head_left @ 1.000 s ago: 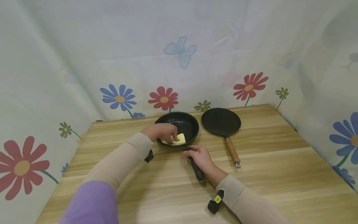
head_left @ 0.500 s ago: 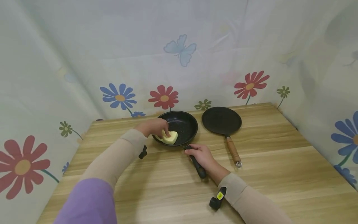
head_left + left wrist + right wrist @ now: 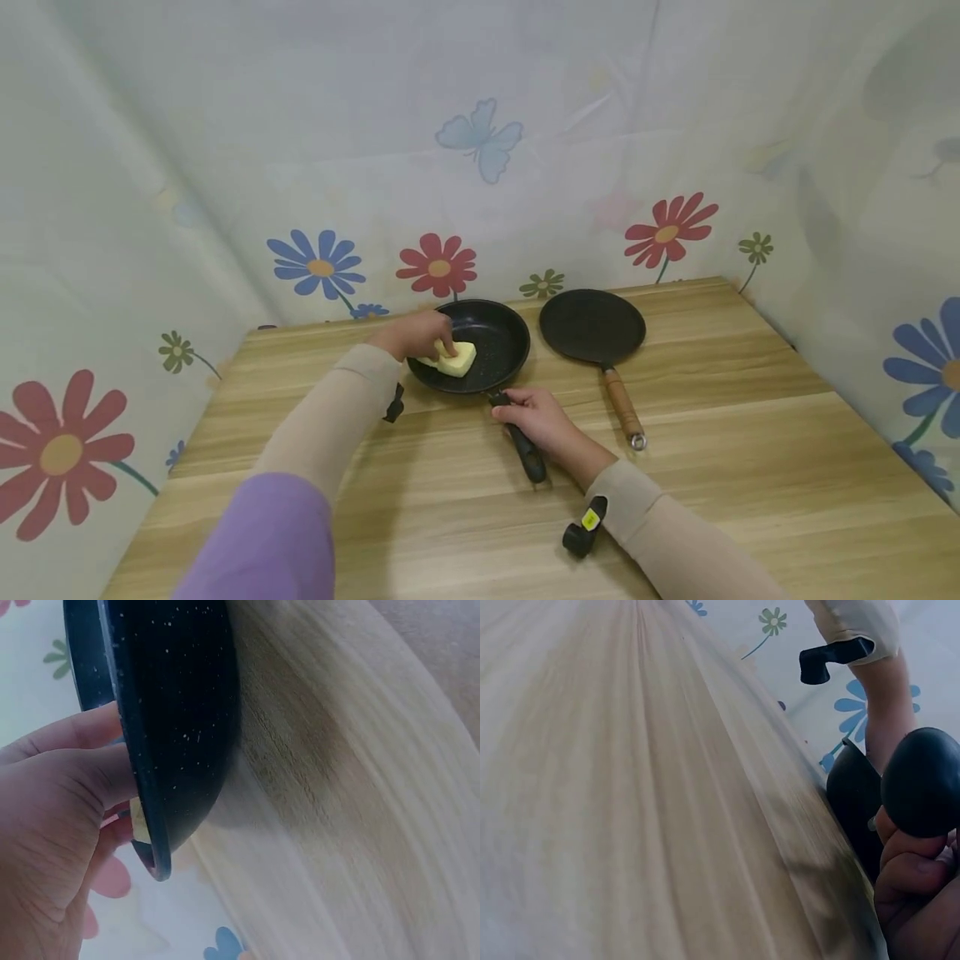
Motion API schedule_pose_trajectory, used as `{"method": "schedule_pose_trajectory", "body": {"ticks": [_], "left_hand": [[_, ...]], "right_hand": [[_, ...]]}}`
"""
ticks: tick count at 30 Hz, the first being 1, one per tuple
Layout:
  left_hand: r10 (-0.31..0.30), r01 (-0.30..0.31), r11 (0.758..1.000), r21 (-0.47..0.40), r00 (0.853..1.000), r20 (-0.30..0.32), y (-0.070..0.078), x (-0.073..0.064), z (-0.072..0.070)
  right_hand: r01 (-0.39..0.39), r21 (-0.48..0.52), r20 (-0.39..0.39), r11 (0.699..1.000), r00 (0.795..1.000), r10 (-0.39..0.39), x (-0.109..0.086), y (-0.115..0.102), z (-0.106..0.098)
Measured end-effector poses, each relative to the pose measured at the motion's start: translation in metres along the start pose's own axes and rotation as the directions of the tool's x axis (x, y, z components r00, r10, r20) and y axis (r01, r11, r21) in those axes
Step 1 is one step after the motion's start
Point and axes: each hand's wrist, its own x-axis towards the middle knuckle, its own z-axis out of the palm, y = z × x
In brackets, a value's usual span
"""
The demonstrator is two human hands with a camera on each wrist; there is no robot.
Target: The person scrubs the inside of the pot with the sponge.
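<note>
A black speckled frying pan [image 3: 497, 337] lies near the back of the table. Inside it, at the left, my left hand [image 3: 417, 333] pinches a pale yellow sponge [image 3: 461, 361] against the surface. In the left wrist view, that hand [image 3: 52, 814] reaches over the pan's rim [image 3: 154, 817], which hides most of the fingertips; only a bit of the sponge [image 3: 140, 823] shows. My right hand [image 3: 544, 423] grips the pan's black handle [image 3: 528, 457] close to the pan. The handle's rounded end [image 3: 924, 782] stands out above the curled fingers [image 3: 919, 874] in the right wrist view.
To the right of the frying pan lies a flat black griddle pan [image 3: 592, 325] with a wooden handle [image 3: 621, 404]. Both rest on a wood-grain table [image 3: 720, 417]. Behind and beside the table hang pale sheets [image 3: 570, 192] printed with flowers and a butterfly.
My left hand has moved the sponge leftward within the frying pan, from near the front rim to the left side. My right hand stays on the handle; the griddle pan stays put.
</note>
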Motion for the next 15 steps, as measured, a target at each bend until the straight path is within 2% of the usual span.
{"method": "schedule_pose_trajectory", "body": {"ticks": [7,15], "left_hand": [[-0.085,0.085,0.995,0.042,0.996,-0.005,-0.004,0.01,0.006],[-0.086,0.092,0.992,0.088,0.994,-0.066,-0.008,0.022,0.006]], "right_hand": [[0.013,0.013,0.035,1.0,0.999,-0.014,0.002,0.003,-0.001],[0.019,0.032,0.034,0.999,0.999,-0.02,0.002,0.004,-0.002]]}}
